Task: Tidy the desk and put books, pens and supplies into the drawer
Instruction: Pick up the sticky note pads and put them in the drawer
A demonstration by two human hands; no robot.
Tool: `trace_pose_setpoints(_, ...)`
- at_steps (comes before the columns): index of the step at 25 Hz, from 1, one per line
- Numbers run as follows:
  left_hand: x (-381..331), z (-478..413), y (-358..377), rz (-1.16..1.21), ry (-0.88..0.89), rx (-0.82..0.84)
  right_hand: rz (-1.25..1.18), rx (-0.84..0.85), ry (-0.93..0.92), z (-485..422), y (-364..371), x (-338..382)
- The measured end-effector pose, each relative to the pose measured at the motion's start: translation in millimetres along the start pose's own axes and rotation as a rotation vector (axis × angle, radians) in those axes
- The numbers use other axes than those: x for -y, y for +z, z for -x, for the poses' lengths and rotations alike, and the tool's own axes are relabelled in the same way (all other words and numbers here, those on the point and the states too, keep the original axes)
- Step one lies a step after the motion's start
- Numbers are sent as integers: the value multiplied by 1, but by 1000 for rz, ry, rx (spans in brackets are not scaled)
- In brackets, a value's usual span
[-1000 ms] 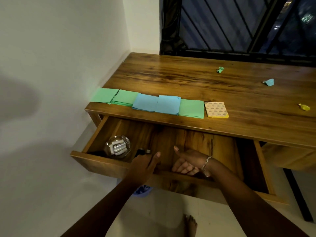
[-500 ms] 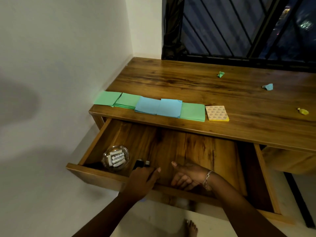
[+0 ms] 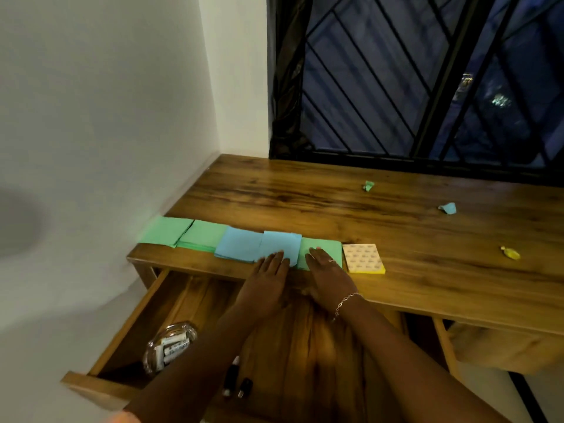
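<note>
A row of sticky-note pads lies along the desk's front edge: two green pads (image 3: 186,238), two blue pads (image 3: 241,247), another green pad (image 3: 325,248) and a yellow pad (image 3: 363,258). My left hand (image 3: 268,279) lies flat, fingertips on the right blue pad. My right hand (image 3: 328,274), with a ring and bracelet, rests flat on the green pad beside it. Neither hand holds anything. The wooden drawer (image 3: 128,340) below stands pulled out.
Inside the drawer sit a glass bowl (image 3: 168,346) of small white items and two dark markers (image 3: 236,380). Crumpled paper scraps lie on the desk (image 3: 427,270): green (image 3: 368,186), blue (image 3: 448,207), yellow (image 3: 510,252). A wall stands left, a barred window behind.
Both hands left the drawer's front edge and rose to the desk top, landing flat on the blue and green pads. The view tilted up.
</note>
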State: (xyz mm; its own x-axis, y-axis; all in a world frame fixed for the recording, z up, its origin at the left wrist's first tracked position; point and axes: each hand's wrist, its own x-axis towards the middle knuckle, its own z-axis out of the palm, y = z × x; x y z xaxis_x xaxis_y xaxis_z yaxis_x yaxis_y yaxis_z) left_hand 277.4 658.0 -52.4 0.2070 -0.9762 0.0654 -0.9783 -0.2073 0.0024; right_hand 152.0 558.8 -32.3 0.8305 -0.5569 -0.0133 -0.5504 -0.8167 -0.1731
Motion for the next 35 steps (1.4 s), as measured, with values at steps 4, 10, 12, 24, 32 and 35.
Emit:
trace_pose_setpoints(4, -2, -30, 2, -71, -7, 102, 156, 199, -8, -27, 3, -17)
trace_pose_setpoints(10, -5, -25, 21, -120, 8, -24, 188, 155, 41, -20, 29, -17)
trace_pose_setpoints(12, -4, -20, 25, -122, 49, -88, 183, 12, 43, -10, 35, -10)
trace_pose_setpoints(24, -32, 33, -24, -5, 189, -158, 41, -80, 58, 63, -13, 2)
trace_pose_setpoints(32, -106, 38, -9, 314, 153, 192, -247, 230, 160, 128, -9, -58)
trace_pose_setpoints(35, -129, 26, 35, 399, 149, 410, -316, 317, 290, 144, 18, -80)
